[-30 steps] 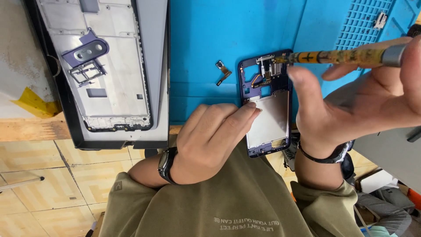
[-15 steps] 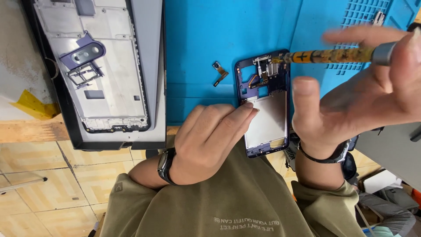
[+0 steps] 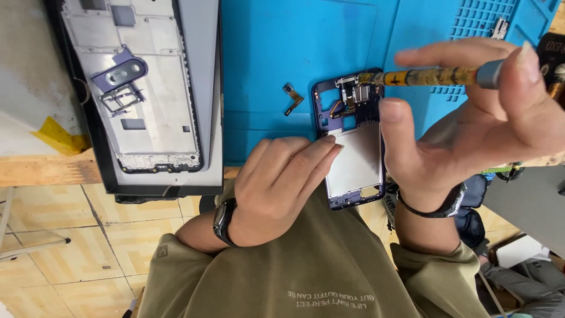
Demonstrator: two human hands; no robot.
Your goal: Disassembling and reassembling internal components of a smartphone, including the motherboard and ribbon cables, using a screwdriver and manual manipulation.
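1. Head view, centre: purple mid-frame of an opened phone with a bare silver plate, lying on the blue silicone work mat, its lower end overhanging the light wooden bench edge.
2. At 9 o'clock of the frame: left hand, flat and unclenched, fingertips pressing the frame's left rim, grasping nothing.
3. At 3 o'clock: right hand, pinched around a yellow-handled precision screwdriver, tip down among the small parts at the frame's 12 o'clock end.
4. At 10 o'clock of the frame, just apart: small loose flex-cable piece.
5. Far at 9 o'clock: larger silver phone chassis on a black tray.
6. Likely risks: tip slipping and gouging nearby connectors; frame tipping off the bench if the pressure eases; loose flex piece brushed away by a finger.
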